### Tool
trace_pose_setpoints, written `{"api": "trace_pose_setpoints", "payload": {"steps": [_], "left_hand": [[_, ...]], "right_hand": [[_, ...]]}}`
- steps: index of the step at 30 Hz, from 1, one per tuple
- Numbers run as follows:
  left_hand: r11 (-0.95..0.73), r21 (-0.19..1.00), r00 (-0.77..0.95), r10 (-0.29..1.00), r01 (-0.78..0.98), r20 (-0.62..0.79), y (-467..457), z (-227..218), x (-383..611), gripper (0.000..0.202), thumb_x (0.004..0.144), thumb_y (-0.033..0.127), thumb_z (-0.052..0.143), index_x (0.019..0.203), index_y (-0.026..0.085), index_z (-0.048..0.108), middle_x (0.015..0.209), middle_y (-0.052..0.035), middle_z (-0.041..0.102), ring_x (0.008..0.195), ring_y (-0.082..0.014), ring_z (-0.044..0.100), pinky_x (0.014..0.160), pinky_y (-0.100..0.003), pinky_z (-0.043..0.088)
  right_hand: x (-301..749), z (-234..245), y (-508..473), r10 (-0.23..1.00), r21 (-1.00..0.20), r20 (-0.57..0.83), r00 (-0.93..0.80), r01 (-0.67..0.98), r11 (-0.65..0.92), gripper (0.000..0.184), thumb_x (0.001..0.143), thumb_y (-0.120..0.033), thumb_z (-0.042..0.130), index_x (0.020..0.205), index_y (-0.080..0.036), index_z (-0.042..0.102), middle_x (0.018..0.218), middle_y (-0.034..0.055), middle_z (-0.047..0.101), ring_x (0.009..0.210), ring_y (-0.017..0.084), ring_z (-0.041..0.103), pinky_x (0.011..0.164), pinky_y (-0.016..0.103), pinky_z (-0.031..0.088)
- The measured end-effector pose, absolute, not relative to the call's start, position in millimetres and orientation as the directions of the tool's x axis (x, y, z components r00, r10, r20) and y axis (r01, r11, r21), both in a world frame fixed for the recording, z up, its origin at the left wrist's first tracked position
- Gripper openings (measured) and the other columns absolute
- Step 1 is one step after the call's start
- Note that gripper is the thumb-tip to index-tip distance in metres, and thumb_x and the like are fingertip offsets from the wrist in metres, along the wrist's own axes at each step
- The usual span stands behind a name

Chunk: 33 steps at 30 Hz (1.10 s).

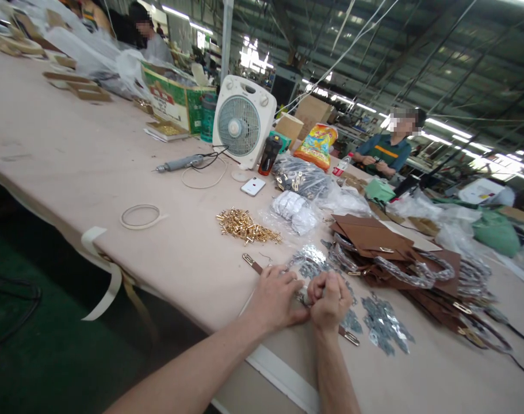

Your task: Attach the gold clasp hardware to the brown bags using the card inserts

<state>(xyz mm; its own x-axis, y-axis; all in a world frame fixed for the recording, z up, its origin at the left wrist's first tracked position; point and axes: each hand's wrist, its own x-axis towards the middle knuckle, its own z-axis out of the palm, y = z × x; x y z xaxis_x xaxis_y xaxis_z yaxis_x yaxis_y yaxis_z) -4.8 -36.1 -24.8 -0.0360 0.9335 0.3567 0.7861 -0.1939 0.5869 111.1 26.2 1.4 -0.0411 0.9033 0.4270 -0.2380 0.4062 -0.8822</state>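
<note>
The left hand [275,298] lay with bent, slightly spread fingers over the strap [253,264]; whether it gripped it, I cannot tell. The right hand [329,299] was curled in, just beside it, its fingertips hidden and any hold unclear. A small pale thing [303,295] between them was too covered to make out. The strap ran beneath both hands, its middle hidden, one buckled end showing far left, the other near right. Metal plates [385,323] lay to the right, gold studs [245,226] farther off.
</note>
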Motion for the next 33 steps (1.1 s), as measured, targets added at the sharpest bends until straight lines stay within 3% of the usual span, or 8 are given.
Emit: {"api": "trace_pose_setpoints", "payload": {"steps": [11, 21, 25, 29, 33], "left_hand": [[-0.193, 0.579, -0.035, 0.933, 0.792, 0.359, -36, -24, -5, 0.048, 0.08, 0.067, 0.076, 0.113, 0.032, 0.071, 0.118, -0.0008, 0.07, 0.131, -0.0312, 0.051, 0.113, -0.048, 0.034], [-0.196, 0.599, -0.041, 0.933, 0.777, 0.358, -37, -23, -4, 0.043, 0.082, 0.061, 0.076, 0.113, 0.033, 0.071, 0.117, -0.0009, 0.07, 0.13, -0.0313, 0.051, 0.113, -0.048, 0.033], [-0.197, 0.598, -0.035, 0.935, 0.777, 0.354, -37, -24, -4, 0.041, 0.08, 0.053, 0.079, 0.114, 0.032, 0.069, 0.119, -0.0013, 0.07, 0.13, -0.0317, 0.05, 0.114, -0.049, 0.032], [-0.203, 0.602, -0.029, 0.936, 0.772, 0.352, -36, -25, -6, 0.043, 0.081, 0.051, 0.079, 0.118, 0.032, 0.067, 0.123, 0.0001, 0.07, 0.129, -0.0308, 0.051, 0.115, -0.05, 0.032], [-0.201, 0.593, -0.026, 0.936, 0.78, 0.351, -36, -25, -6, 0.047, 0.08, 0.056, 0.08, 0.118, 0.032, 0.068, 0.126, -0.0006, 0.07, 0.131, -0.0317, 0.05, 0.114, -0.051, 0.032]], "right_hand": [[114, -3, 41, 0.899, -0.856, 0.436, -0.048, -0.331, 0.398, 0.037, 0.103, -0.035, 0.055, 0.07, -0.019, 0.051, 0.053, -0.008, 0.04, 0.037, 0.007, 0.036, 0.036, 0.019, 0.029], [113, -8, 42, 0.885, -0.869, 0.441, -0.148, -0.318, 0.38, 0.038, 0.104, -0.036, 0.053, 0.07, -0.02, 0.049, 0.053, -0.0088, 0.037, 0.038, 0.008, 0.033, 0.037, 0.019, 0.028], [113, -11, 37, 0.828, -0.859, 0.51, -0.233, -0.198, 0.473, 0.042, 0.104, -0.036, 0.052, 0.065, -0.021, 0.046, 0.054, -0.0063, 0.041, 0.043, 0.01, 0.036, 0.041, 0.023, 0.029], [115, -18, 32, 0.718, -0.772, 0.615, -0.325, -0.066, 0.632, 0.043, 0.103, -0.033, 0.054, 0.062, -0.02, 0.049, 0.057, -0.0028, 0.047, 0.051, 0.012, 0.044, 0.052, 0.028, 0.036], [118, -18, 33, 0.781, -0.809, 0.587, -0.214, -0.198, 0.554, 0.039, 0.104, -0.033, 0.051, 0.067, -0.021, 0.048, 0.055, -0.0057, 0.041, 0.047, 0.011, 0.039, 0.048, 0.025, 0.032]]}}
